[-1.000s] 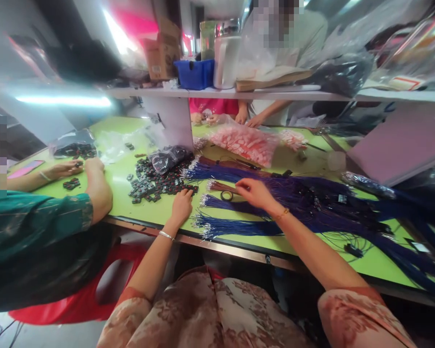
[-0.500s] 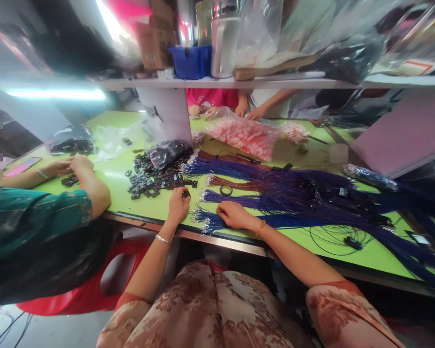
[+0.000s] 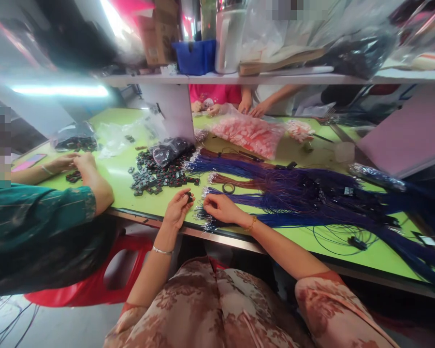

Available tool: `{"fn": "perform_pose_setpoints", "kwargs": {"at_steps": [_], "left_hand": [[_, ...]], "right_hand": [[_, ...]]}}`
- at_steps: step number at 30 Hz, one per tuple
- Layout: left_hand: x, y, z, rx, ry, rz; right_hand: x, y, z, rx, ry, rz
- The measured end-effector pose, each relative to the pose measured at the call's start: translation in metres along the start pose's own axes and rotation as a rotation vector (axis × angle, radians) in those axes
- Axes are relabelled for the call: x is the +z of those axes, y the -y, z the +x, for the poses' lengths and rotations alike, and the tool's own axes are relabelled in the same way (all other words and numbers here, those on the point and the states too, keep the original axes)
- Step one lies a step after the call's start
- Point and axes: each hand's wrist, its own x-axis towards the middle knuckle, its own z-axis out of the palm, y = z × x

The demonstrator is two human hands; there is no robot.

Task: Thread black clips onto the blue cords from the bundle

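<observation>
And here at the green table, the left hand has a small black part pinched between thumb and fingers, up near the table's front edge, just in front of the pile of black parts. Right beside it comes the right hand, fingers curled in narrow over the pale tips of the blue wires; whether a wire sits in that grip, I cannot tell, the fingers cover the spot. Now to the print: a small pale label shows among the wires, its marks too tiny to read; a white tag lies off to the right, just as unreadable. Up on the shelf, the cardboard box wears a smeared pale patch, and a white packet with an orange stripe blurs at the far edge. The metal flask is cut off at the top, standing next to the blue bin. Behind the right hand, a dark tape roll lies on the wires, and farther back, glare on the clear bag of pink pieces hides detail. Over on the left, a co-worker in a green sleeve has both hands close together, fingers too overlapped to show what they hold; across the table, the shelf cuts two more people down to forearms and torsos.
</observation>
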Motion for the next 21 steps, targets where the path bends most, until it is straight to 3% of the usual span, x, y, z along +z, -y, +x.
{"fn": "perform_pose_setpoints", "kwargs": {"at_steps": [7, 14, 21], "left_hand": [[0.006, 0.004, -0.019, -0.069, 0.078, -0.068], [0.02, 0.007, -0.028, -0.12, 0.133, -0.128], [0.029, 0.007, -0.029, -0.109, 0.148, -0.124]], "right_hand": [[0.01, 0.008, 0.006, 0.002, -0.077, 0.038], [0.009, 0.002, -0.001, 0.01, -0.251, -0.05], [0.009, -0.001, -0.003, 0.03, -0.28, -0.139]]}}
